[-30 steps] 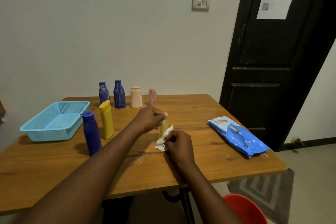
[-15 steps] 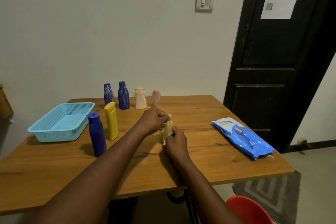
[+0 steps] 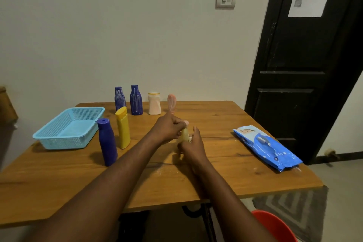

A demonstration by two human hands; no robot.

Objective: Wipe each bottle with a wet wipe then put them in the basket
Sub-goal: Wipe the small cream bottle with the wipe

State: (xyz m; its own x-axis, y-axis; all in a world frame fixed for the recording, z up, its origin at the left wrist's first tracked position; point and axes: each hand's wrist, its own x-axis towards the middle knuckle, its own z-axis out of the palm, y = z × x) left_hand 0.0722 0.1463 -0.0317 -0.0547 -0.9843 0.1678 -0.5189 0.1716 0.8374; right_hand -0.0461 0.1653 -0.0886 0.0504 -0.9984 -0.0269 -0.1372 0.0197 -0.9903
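A small pale yellow bottle stands upright on the wooden table, mid-table. My left hand grips its top. My right hand wraps a white wet wipe around the bottle's lower body; most of the wipe is hidden under my fingers. A tall blue bottle and a yellow bottle stand left of my hands. Two dark blue bottles, a white bottle and a pink bottle line the far edge. The light blue basket sits at the left and holds nothing.
A blue pack of wet wipes lies on the right side of the table. A red stool shows below the table's front right corner. A black door stands to the right, a rug on the floor.
My right hand has closed the wipe around the small bottle and slid up its side; a second ago the wipe lay bunched at the bottle's base. My left hand stays on the top.
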